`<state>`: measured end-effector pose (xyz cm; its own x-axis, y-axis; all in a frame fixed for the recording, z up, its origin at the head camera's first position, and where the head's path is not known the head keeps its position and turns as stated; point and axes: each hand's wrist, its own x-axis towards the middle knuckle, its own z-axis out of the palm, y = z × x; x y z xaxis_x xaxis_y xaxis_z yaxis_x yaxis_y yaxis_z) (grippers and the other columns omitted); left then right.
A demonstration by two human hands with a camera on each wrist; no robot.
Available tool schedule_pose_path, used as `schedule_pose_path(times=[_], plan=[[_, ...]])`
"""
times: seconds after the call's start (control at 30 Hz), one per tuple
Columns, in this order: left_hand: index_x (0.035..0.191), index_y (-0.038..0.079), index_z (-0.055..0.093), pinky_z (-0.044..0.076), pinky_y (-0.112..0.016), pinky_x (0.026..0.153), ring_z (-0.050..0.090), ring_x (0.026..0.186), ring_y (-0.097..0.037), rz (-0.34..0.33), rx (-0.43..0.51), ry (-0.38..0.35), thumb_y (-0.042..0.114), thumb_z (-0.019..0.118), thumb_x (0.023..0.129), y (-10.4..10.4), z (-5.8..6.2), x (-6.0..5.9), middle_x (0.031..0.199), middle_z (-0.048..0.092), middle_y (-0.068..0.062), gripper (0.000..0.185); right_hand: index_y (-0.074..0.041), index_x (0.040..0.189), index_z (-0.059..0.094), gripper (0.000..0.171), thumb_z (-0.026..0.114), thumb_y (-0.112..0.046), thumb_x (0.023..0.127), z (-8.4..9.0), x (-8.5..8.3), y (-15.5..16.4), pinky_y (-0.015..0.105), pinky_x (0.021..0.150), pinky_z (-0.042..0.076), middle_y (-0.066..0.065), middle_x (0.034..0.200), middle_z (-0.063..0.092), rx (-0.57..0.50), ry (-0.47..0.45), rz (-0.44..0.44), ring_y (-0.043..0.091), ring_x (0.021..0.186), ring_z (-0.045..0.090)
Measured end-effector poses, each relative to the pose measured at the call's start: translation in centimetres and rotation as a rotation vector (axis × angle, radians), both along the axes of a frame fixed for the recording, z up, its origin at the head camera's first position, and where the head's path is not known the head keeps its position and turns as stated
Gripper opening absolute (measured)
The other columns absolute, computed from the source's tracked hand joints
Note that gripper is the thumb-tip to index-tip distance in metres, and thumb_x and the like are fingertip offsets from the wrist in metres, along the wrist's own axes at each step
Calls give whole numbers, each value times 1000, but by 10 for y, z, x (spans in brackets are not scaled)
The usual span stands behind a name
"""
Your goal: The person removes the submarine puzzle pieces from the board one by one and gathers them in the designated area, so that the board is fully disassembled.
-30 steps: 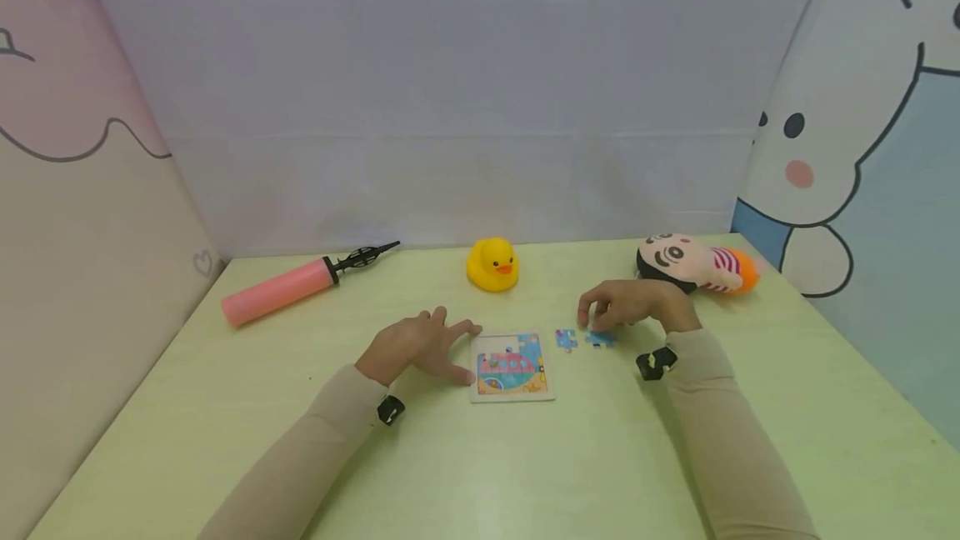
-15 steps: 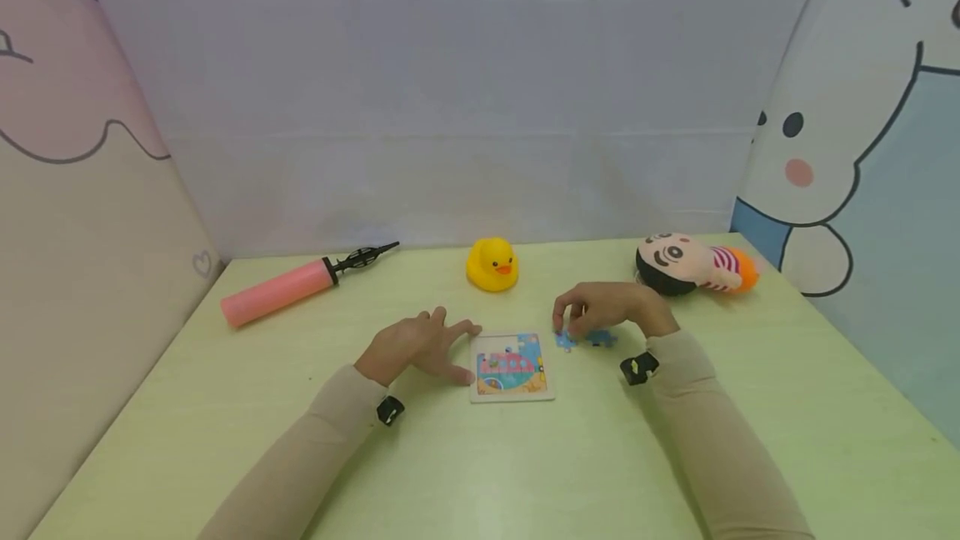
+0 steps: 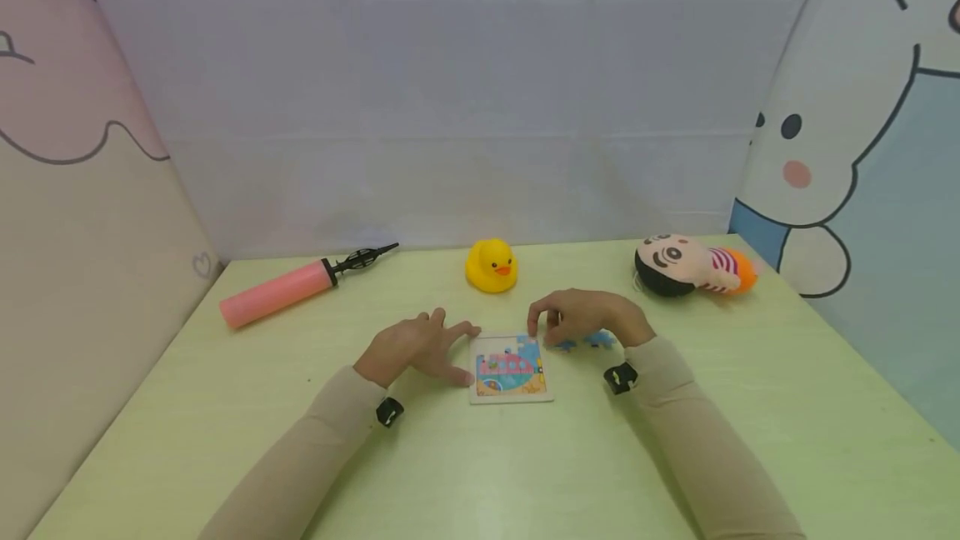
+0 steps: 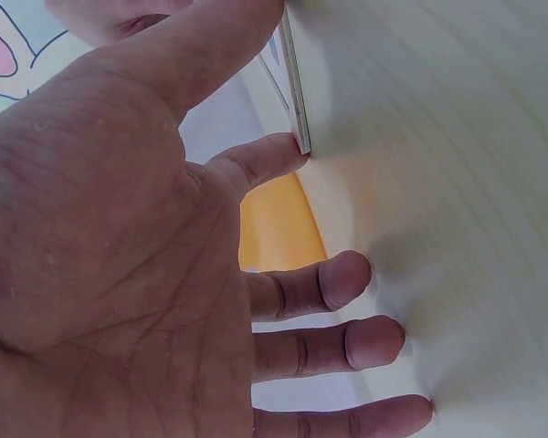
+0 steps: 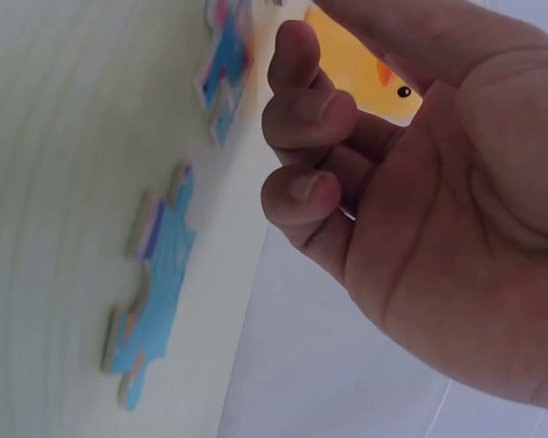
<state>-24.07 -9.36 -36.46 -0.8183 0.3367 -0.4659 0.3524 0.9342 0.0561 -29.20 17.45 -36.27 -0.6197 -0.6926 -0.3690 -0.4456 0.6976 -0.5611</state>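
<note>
Square pale-framed jigsaw board [image 3: 512, 399], middle of tabletop [image 3: 480, 473]. Left hand [image 3: 415, 344], fingers spread, touches its left edge. Right hand [image 3: 587, 313], fingers bent, at its far right corner; grip cannot be told. Two flat blue jigsaw pieces [image 5: 169, 269], just right. Near far edge: pink cylindrical pump [image 3: 277, 292], left; yellow toy duck [image 3: 491, 267], centre; striped plush doll [image 3: 696, 265], right.

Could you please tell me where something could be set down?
Bare room lies in front of the puzzle, between left sleeve and right sleeve; between the pump and left sleeve; between the duck and doll. It is crowded right of the puzzle, around the right hand and loose pieces.
</note>
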Motion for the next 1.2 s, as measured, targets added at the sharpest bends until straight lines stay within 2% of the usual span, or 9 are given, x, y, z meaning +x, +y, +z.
schedule_pose_path(times=[0.17, 0.4, 0.7, 0.9, 1.2], plan=[[150, 40, 38, 51, -53, 85, 51, 111, -33, -4, 3, 1, 67, 67, 84, 0, 1, 0, 136, 42, -17, 76, -18, 113, 63, 23, 72, -13, 93, 0, 3, -8, 29, 70, 45, 1, 85, 61, 30, -1, -12, 15, 72, 53], [150, 40, 39, 51, -49, 80, 51, 106, -30, -40, -11, 35, 66, 66, 85, 0, 2, 0, 130, 46, -15, 75, -20, 118, 59, 34, 77, -14, 89, 3, 8, -16, 29, 70, 45, 2, 84, 59, 53, 4, -19, 15, 74, 53], [151, 40, 37, 51, -51, 83, 51, 109, -32, -30, -4, 11, 67, 66, 85, -1, -1, -2, 133, 44, -16, 77, -20, 116, 56, 34, 76, -12, 89, 2, 12, -22, 28, 68, 45, 2, 83, 59, 78, 3, -35, 15, 72, 53], [151, 39, 36, 51, -51, 83, 51, 110, -32, -36, -16, 20, 67, 65, 85, -1, 2, -3, 134, 44, -16, 77, -19, 108, 59, 26, 75, -11, 90, 5, 12, -24, 29, 70, 44, 1, 87, 57, 90, 21, -15, 16, 77, 52], [151, 40, 36, 51, -53, 85, 51, 111, -32, -25, -17, 11, 68, 65, 84, -1, 0, -2, 136, 44, -16, 78, -30, 115, 59, 33, 74, -13, 91, 3, 14, -24, 30, 68, 46, 2, 88, 59, 138, 23, -37, 18, 74, 55]])
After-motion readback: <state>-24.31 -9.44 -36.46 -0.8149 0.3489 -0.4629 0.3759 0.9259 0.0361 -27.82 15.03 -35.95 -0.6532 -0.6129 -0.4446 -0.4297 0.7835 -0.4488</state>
